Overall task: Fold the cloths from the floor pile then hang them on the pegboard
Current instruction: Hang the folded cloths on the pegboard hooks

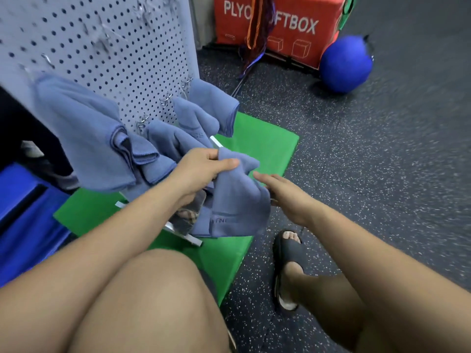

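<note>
Looks well along to me: a few hung cloths (84,138) are on the pegboard (102,47) just above the left hand (204,171), which grips one more cloth (239,200), right hand (288,197) loose-fingered beside it, no floor pile in view.

You can read "PLYO" and "FTBOX" in white on the red box (293,26); hanging straps (257,29) cover the letters between. Lettering on the blue cloth (237,200) nearest you is too creased to read.
</note>
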